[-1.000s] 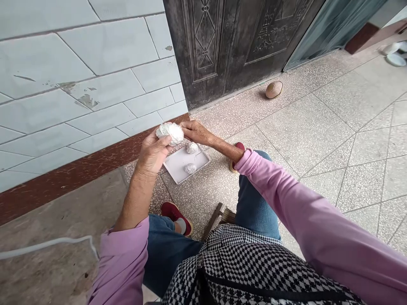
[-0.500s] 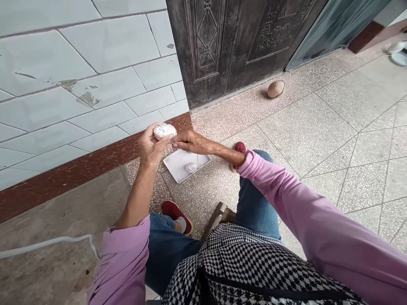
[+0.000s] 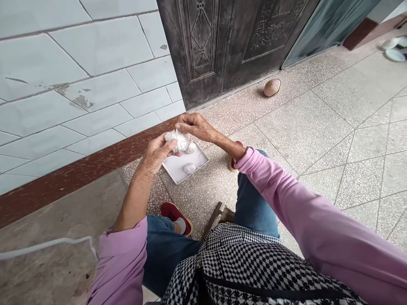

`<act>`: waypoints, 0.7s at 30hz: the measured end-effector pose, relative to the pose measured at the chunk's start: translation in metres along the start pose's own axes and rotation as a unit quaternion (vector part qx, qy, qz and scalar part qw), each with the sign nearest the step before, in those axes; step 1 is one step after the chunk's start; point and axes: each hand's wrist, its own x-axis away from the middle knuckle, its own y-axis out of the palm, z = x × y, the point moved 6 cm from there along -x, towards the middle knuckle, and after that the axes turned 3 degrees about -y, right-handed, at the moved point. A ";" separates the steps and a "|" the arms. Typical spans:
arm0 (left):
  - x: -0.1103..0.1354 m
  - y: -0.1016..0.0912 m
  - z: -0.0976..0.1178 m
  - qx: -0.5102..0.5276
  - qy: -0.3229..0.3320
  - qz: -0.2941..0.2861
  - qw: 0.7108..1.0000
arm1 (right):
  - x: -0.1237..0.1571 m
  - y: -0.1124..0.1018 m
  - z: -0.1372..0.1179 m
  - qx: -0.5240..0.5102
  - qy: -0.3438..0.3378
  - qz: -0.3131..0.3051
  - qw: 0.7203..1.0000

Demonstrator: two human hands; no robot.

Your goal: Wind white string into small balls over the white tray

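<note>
A white thread ball point(image 3: 178, 140) is held by the left hand point(image 3: 156, 153) above a white tray point(image 3: 176, 170); it is touched by the right hand point(image 3: 195, 126).

The ball of white thread point(image 3: 178, 140) is now held lower by the left hand point(image 3: 155, 154) and is brought in over the far left corner of the white tray point(image 3: 174, 168). Half a second ago it was kept higher and clear to the left of the tray. It is also turned, so a ragged end is shown instead of the smooth rounded side.

The right hand point(image 3: 197, 127) is lifted from its low place over the tray's far edge and is now set above the ball, fingertips point(image 3: 179, 126) pinched together just over it.

The small thread ball point(image 3: 191, 147) at the tray's far edge, covered by that hand half a second ago, is uncovered again.
</note>
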 end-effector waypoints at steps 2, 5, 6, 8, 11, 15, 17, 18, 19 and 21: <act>0.001 0.001 0.000 -0.004 -0.007 -0.006 1.000 | 0.000 0.001 0.001 0.013 0.013 0.005 1.000; 0.000 0.000 -0.002 0.007 -0.009 0.002 1.000 | -0.001 0.001 0.001 0.044 0.032 0.019 0.998; 0.000 0.000 -0.003 0.011 -0.009 0.007 1.000 | -0.001 0.002 0.001 0.055 0.036 0.024 0.998; 0.000 -0.001 -0.006 0.019 -0.013 0.021 1.000 | -0.002 0.002 0.001 0.068 0.039 0.032 0.996; 0.001 -0.004 -0.010 0.017 -0.024 0.037 0.999 | -0.002 0.003 0.000 0.071 0.034 0.036 0.996; 0.002 -0.002 -0.008 0.000 -0.009 0.015 1.000 | -0.003 0.005 0.000 0.035 0.040 0.034 0.998; 0.003 -0.001 -0.005 0.020 -0.003 0.003 1.000 | -0.003 0.006 0.002 0.002 0.060 0.039 0.997; 0.003 -0.001 -0.004 0.036 -0.001 0.002 0.999 | -0.004 0.006 0.003 -0.013 0.071 0.045 0.996; 0.002 -0.001 -0.003 0.054 0.001 0.007 0.999 | -0.004 0.007 0.004 -0.022 0.081 0.052 0.995; 0.001 -0.004 -0.002 0.082 0.013 0.025 0.996 | -0.003 0.009 0.005 -0.024 0.100 0.063 0.993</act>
